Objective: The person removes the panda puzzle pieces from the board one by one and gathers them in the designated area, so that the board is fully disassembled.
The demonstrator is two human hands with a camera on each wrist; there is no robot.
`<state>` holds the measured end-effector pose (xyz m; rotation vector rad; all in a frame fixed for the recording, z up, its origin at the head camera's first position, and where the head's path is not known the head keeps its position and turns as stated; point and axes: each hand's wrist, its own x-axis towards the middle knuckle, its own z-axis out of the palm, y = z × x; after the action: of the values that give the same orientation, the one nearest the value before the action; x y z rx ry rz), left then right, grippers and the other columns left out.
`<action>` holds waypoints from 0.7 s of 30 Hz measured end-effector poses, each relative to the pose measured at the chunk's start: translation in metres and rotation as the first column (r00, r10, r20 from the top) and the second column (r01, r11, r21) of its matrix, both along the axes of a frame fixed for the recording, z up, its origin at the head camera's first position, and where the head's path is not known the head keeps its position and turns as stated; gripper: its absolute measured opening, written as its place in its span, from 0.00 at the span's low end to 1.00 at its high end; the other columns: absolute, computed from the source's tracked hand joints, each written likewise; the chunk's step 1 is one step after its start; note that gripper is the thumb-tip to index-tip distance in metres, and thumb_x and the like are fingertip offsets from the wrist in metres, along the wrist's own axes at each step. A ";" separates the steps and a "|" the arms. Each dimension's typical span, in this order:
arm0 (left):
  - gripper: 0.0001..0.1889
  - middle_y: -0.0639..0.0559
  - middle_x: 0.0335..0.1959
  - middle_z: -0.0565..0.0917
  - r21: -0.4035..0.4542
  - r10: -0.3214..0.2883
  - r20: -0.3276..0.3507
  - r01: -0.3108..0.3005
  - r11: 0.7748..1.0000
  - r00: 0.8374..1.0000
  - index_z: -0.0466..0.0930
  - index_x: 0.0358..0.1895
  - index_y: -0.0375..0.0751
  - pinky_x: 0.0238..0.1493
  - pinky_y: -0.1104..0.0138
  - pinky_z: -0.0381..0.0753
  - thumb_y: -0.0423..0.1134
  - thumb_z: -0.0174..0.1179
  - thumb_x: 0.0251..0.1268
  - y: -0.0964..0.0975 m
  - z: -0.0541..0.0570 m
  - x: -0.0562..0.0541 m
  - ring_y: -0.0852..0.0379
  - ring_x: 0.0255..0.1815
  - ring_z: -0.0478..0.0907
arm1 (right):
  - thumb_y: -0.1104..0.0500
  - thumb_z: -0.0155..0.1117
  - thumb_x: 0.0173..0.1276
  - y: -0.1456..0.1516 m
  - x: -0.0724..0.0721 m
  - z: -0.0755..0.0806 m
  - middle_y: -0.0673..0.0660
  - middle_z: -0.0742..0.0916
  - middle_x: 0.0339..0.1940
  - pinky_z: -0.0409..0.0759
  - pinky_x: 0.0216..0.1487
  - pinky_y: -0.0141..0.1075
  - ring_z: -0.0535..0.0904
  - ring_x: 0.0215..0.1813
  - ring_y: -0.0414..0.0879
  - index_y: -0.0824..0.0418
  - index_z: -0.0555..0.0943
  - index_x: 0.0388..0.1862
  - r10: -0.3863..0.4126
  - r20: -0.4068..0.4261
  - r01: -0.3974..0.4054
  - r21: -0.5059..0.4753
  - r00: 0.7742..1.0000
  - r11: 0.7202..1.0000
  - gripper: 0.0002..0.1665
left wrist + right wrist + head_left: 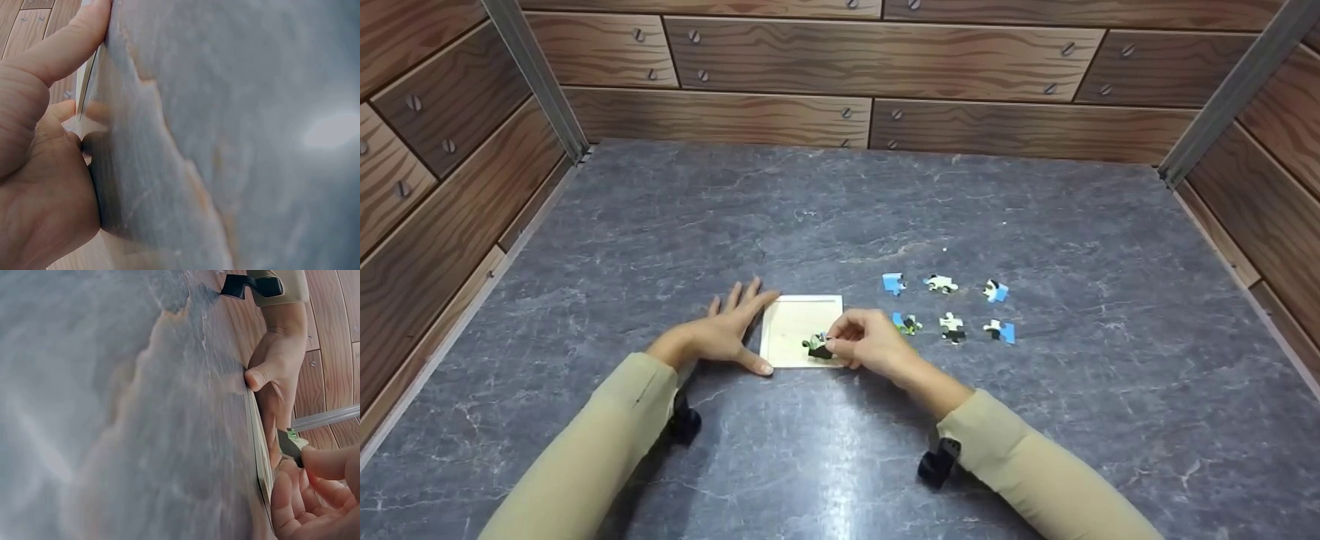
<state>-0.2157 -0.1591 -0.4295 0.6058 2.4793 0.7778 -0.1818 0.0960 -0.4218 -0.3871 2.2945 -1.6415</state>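
A shallow square puzzle tray (793, 319), pale inside with a light rim, lies flat on the table. My left hand (718, 330) rests at its left side with fingers spread, the thumb at the near left corner and a fingertip at the far left corner. Over the tray's near right part, my right hand (871, 341) pinches a jigsaw puzzle piece (819, 346) between thumb and finger. In the right wrist view this puzzle piece (290, 445) looks dark with green and white, tilted above the tray. The left wrist view shows the left thumb (70, 48) along the tray's edge.
Right of the tray, several loose puzzle pieces lie in two rows, among them a blue corner piece (893, 283), a mostly white piece (952, 328) and a blue-and-white piece (1000, 331). Wood-patterned walls (870, 64) enclose the grey marbled table (697, 217).
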 end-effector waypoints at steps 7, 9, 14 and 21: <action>0.61 0.44 0.73 0.24 -0.009 0.011 0.021 -0.011 1.000 1.000 0.39 0.75 0.55 0.65 0.46 0.19 0.57 0.72 0.37 0.000 -0.001 -0.002 0.44 0.70 0.17 | 0.66 0.65 0.58 0.015 0.001 0.002 0.55 0.81 0.25 0.76 0.24 0.34 0.75 0.22 0.43 0.68 0.80 0.33 0.007 -0.017 -0.007 0.025 1.000 1.000 0.06; 0.61 0.43 0.73 0.25 -0.007 0.009 0.019 -0.009 1.000 1.000 0.39 0.75 0.55 0.64 0.46 0.19 0.57 0.72 0.37 0.000 -0.002 -0.001 0.44 0.70 0.17 | 0.66 0.65 0.58 0.019 0.002 0.002 0.55 0.81 0.25 0.76 0.24 0.34 0.75 0.22 0.43 0.68 0.79 0.34 0.012 -0.018 -0.012 0.019 1.000 1.000 0.06; 0.61 0.43 0.73 0.25 -0.008 0.013 0.019 -0.013 1.000 1.000 0.40 0.75 0.55 0.64 0.45 0.20 0.58 0.72 0.37 0.001 -0.002 -0.002 0.43 0.70 0.17 | 0.67 0.64 0.58 0.030 0.004 0.004 0.55 0.81 0.26 0.77 0.25 0.35 0.76 0.24 0.44 0.67 0.79 0.35 -0.002 -0.001 0.002 0.021 1.000 1.000 0.06; 0.61 0.45 0.73 0.25 -0.017 0.027 0.031 -0.027 0.999 0.999 0.40 0.75 0.56 0.65 0.47 0.19 0.57 0.72 0.36 0.001 0.000 -0.002 0.44 0.70 0.17 | 0.64 0.65 0.59 0.047 0.008 0.008 0.56 0.82 0.26 0.76 0.25 0.33 0.76 0.25 0.45 0.66 0.79 0.36 -0.045 0.031 0.043 0.049 0.999 0.998 0.07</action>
<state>-0.2173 -0.1582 -0.4296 0.5512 2.4677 0.7706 -0.1734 0.1432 -0.4138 -0.2991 2.3295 -1.5977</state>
